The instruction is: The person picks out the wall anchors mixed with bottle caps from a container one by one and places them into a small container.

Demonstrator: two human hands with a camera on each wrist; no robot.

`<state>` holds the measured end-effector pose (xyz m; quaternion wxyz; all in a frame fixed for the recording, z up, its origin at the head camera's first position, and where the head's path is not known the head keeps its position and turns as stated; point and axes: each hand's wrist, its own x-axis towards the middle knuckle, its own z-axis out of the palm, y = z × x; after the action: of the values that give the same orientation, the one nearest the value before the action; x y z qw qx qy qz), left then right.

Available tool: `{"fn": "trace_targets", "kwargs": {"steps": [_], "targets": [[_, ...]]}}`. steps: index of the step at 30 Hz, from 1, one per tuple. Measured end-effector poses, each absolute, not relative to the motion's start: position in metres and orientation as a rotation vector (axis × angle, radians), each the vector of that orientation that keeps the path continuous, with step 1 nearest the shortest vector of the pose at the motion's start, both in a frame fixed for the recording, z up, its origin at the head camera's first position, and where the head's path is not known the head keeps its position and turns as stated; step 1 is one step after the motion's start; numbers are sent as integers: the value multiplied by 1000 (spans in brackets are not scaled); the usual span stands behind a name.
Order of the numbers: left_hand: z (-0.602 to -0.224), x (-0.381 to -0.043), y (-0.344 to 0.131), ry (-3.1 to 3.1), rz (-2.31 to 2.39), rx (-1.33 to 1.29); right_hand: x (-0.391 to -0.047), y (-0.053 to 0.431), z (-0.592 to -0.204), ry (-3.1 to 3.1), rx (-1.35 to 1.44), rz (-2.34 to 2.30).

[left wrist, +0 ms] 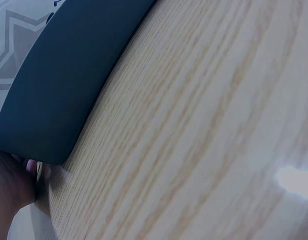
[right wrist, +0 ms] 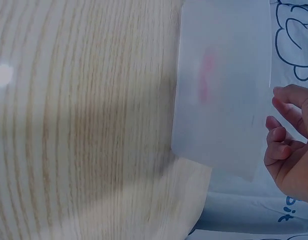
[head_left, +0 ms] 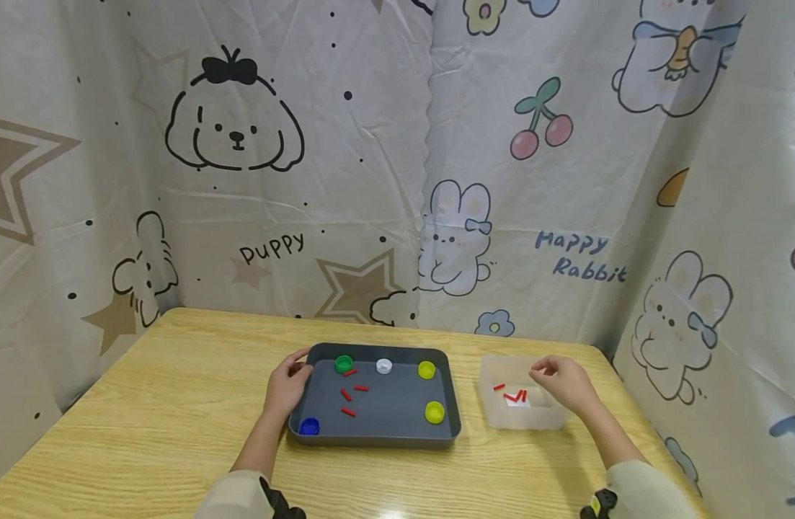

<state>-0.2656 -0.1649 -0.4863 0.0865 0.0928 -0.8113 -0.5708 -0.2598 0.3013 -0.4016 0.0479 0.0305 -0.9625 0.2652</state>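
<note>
Hanging behind everything, a printed curtain [head_left: 371,144] closes in the wooden worktop [head_left: 176,404]. On that sits a grey tray [head_left: 397,407], the left grip [head_left: 287,386] holding its left rim. Just right stands a translucent box [head_left: 525,419]; the right grip [head_left: 562,382] hovers over its right end, hiding part of it; I can't tell whether it pinches anything. Five round caps [head_left: 343,364] and four red sticks [head_left: 346,395] lie in the tray, other red sticks [head_left: 524,396] in the box.

Eight red sticks [head_left: 348,411] visible, five caps [head_left: 434,413], one tray [head_left: 391,414], one box [head_left: 527,421].
</note>
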Motion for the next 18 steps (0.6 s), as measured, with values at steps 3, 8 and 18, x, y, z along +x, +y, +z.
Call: {"fn": "trace_targets", "kwargs": {"steps": [3, 8, 18], "targets": [[-486, -265, -165, -2416, -1703, 277, -260, 297, -399, -2925, 117, 807], [-488, -265, -166, -2412, -1712, 289, -263, 288, -397, -2927, 125, 808], [-489, -267, -166, -2406, -1726, 292, -268, 269, -395, -2910, 151, 859]]}}
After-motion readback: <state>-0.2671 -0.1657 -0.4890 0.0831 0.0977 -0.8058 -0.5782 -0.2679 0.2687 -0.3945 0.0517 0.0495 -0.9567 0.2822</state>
